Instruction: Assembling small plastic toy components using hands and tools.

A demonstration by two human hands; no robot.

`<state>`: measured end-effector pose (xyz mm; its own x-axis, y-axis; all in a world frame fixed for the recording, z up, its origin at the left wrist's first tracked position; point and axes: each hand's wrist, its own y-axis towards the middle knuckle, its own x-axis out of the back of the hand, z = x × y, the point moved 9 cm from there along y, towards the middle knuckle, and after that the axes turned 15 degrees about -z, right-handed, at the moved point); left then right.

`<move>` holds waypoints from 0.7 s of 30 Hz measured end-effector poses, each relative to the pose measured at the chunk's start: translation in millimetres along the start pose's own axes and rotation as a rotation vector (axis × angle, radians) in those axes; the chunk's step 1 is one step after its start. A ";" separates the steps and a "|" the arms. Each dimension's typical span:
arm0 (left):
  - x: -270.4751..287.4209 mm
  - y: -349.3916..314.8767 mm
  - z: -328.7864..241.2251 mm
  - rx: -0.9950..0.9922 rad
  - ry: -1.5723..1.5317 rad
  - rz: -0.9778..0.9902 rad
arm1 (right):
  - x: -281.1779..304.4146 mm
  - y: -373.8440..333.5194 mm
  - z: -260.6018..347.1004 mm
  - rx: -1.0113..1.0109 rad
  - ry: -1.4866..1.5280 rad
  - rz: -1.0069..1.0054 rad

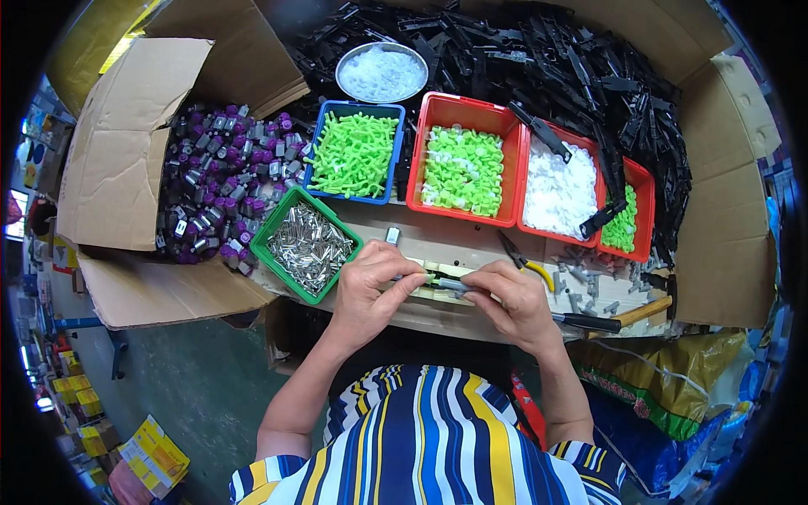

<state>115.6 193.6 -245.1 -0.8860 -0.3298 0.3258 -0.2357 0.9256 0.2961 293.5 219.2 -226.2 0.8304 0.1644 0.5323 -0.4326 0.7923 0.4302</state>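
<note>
My left hand [370, 286] is closed in a pinch, thumb and forefinger meeting at a small green plastic part [430, 277]. Opposite it, my right hand [515, 305] pinches a short grey plastic piece [455, 285], its end turned toward the green part. Both hands meet low over a pale fixture [454, 270] at the near side of the bench. A dark part shows between the fingertips, but its shape is mostly hidden. Just beyond the left hand stands a small metal-and-grey piece [392, 235].
Bins hold metal pins [358, 238], green sticks [392, 160], green caps [512, 126], white pieces [562, 194] and more green pieces [619, 231]. Yellow-handled pliers [539, 271] and a black-handled tool [589, 322] lie right. Black parts [471, 38] heap behind; purple-grey parts [231, 168] fill the left.
</note>
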 end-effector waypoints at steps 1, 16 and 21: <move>-0.3 0.1 -1.2 -0.033 0.002 0.003 | -1.2 -1.1 -3.4 -0.037 0.031 0.019; -7.9 2.5 -9.2 -0.253 0.098 0.101 | -5.8 -8.3 -20.5 -0.166 0.106 0.117; -7.8 1.3 -10.2 -0.302 0.150 0.103 | -7.6 -9.8 -21.9 -0.184 0.108 0.122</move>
<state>126.3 195.5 -238.1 -0.8253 -0.2819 0.4893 0.0006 0.8660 0.5000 299.1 223.1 -250.4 0.8130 0.3194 0.4869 -0.4690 0.8547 0.2224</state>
